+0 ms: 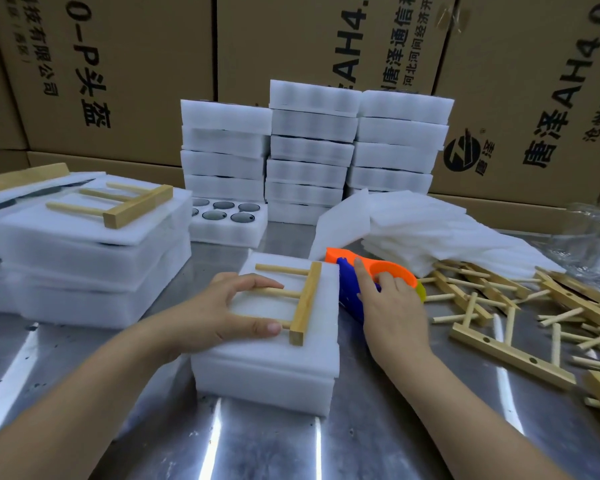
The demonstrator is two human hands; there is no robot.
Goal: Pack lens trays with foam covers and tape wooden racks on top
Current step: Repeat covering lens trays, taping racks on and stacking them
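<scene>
Centre frame: left hand (222, 306), fingers flat, pins the presumably light, stiff wooden rack (307, 299) on the soft foam-covered lens tray (267, 375), best steadied at its bar; right hand (392, 313) curls round the tape dispenser (390, 269) alongside

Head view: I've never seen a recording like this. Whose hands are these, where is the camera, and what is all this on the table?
There is no machine here. A person works bare-handed, and the single camera sits on their head, looking down. The left hand presses a wooden rack flat on a foam-covered tray on the metal table. The right hand has its grip on an orange and blue tape dispenser beside that tray. To the right lie loose racks and foam sheets. Behind stand stacked foam trays and one open tray showing dark lenses.
</scene>
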